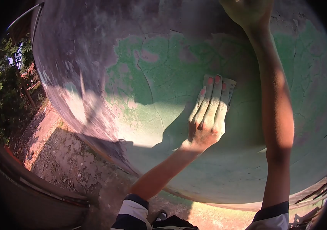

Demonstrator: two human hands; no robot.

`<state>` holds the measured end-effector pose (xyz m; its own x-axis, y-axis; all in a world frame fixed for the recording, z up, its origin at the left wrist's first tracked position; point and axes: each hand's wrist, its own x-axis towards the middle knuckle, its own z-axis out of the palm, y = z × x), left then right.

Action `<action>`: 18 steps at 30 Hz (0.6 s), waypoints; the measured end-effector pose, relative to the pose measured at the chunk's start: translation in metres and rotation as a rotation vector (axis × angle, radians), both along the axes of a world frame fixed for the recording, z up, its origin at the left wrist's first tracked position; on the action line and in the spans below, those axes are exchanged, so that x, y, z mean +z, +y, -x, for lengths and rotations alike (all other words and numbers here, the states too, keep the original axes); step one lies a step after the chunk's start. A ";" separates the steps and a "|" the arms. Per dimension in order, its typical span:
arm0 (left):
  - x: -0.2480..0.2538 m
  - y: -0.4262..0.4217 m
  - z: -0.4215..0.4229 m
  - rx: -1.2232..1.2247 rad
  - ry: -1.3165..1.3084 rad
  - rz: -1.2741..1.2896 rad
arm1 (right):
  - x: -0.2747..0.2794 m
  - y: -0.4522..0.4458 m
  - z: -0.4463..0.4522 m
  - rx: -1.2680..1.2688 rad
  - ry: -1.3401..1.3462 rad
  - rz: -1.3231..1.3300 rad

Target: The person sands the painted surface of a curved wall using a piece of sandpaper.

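My left hand (207,124) lies flat on the wall (163,80), fingers stretched upward and dusted pale. Under the fingers it presses a small folded sheet of sandpaper (231,85), whose printed edge shows on the right. The thumb is hidden. High at the top edge, my right hand (249,11) reaches up along the wall; its fingers are cut off by the frame, so what they touch cannot be seen. Patchy green paint, with cracks and greyish-purple bare spots, covers the wall around both hands.
Sunlight and the shadow of my body fall across the lower wall. Rough dirt ground (71,161) runs along the wall's foot at the left, with green trees (4,88) beyond. My shoe (162,216) shows at the bottom. Slatted pieces (318,188) are at the lower right.
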<state>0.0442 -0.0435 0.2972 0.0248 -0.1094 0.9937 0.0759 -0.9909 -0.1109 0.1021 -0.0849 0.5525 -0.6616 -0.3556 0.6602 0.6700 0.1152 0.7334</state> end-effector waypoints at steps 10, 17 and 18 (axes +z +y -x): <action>0.008 -0.008 -0.007 -0.064 -0.020 0.062 | -0.003 -0.003 0.003 0.065 -0.019 0.063; 0.046 0.007 -0.007 -0.030 -0.170 0.031 | -0.006 -0.003 -0.001 0.118 0.049 0.130; 0.037 0.003 -0.009 -0.051 -0.142 0.056 | -0.006 -0.004 -0.001 0.099 0.064 0.131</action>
<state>0.0529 -0.0404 0.3345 -0.1206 -0.0510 0.9914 0.0363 -0.9982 -0.0469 0.1036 -0.0893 0.5463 -0.5828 -0.3249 0.7448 0.6953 0.2749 0.6640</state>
